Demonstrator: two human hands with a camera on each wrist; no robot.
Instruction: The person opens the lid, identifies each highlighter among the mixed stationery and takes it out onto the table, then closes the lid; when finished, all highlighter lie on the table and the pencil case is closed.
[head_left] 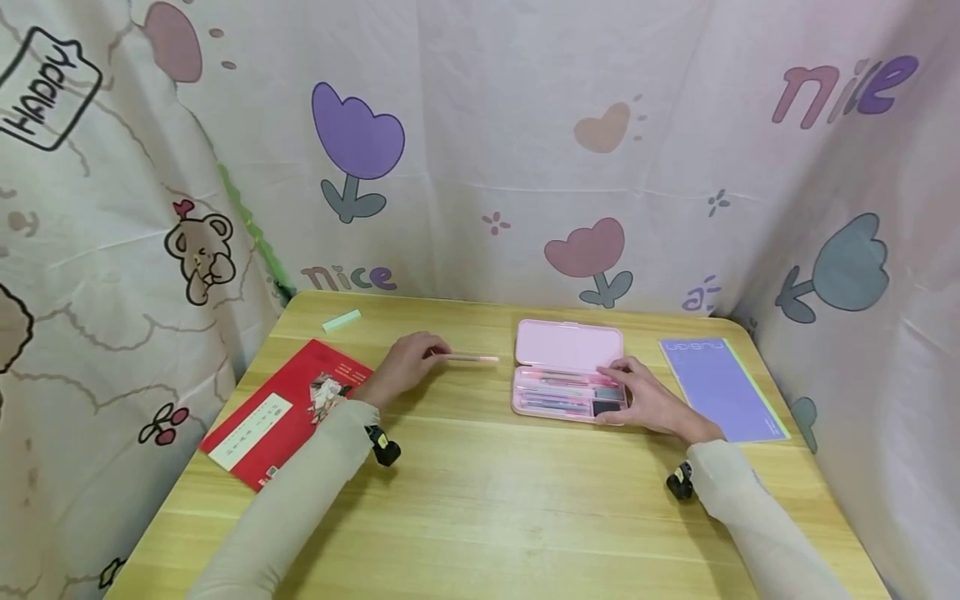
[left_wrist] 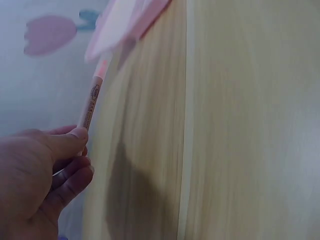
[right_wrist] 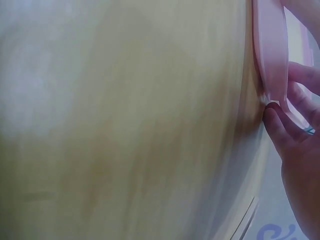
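In the head view, a pink case [head_left: 570, 348] lies open on the table, with pens and small dark items in its lower tray. The left hand [head_left: 408, 365] pinches one end of a slim pen [head_left: 476, 358], its other end pointing right at the case. The left wrist view shows the left hand [left_wrist: 47, 165] holding that pen [left_wrist: 91, 102] between thumb and fingers. At the case's right side is the right hand [head_left: 647, 400], thumb at the near corner and fingers over the tray's far edge. In the right wrist view the right hand [right_wrist: 300, 150] touches the case [right_wrist: 271, 50].
A red booklet [head_left: 247, 417] lies at the left, partly beneath the left forearm. Behind it sits a pale green stick-like item [head_left: 341, 321]. A purple notebook [head_left: 720, 387] lies right of the case. Printed curtains [head_left: 480, 150] hang behind and beside the table [head_left: 510, 517].
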